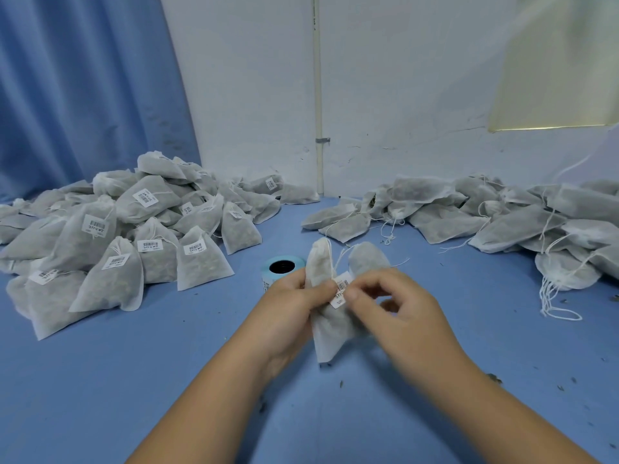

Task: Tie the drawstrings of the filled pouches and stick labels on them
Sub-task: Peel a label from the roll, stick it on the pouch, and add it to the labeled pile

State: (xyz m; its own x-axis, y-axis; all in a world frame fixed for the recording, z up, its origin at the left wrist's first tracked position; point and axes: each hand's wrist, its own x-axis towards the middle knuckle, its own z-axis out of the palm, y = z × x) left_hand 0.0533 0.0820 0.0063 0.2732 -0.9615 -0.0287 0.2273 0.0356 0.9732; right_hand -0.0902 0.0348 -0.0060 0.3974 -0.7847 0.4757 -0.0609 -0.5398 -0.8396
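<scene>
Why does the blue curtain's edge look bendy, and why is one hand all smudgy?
Head view: the wide-angle lens bows the edge of the blue curtain; the right hand, pinching the label on the pouch, is motion-blurred, the left hand sharper; light is soft, without hard shadows.

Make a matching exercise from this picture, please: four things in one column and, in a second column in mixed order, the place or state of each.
Things
1. roll of labels
2. left pile of pouches
3. right pile of pouches
4. nearest pouch

Places or states
a. strings hanging loose
b. gripped by the left hand while the right hand pinches a label on it
c. tied, with white barcode labels on many
d. standing on the blue table, just beyond the left hand

Pairs: 1-d, 2-c, 3-a, 4-b.
</scene>
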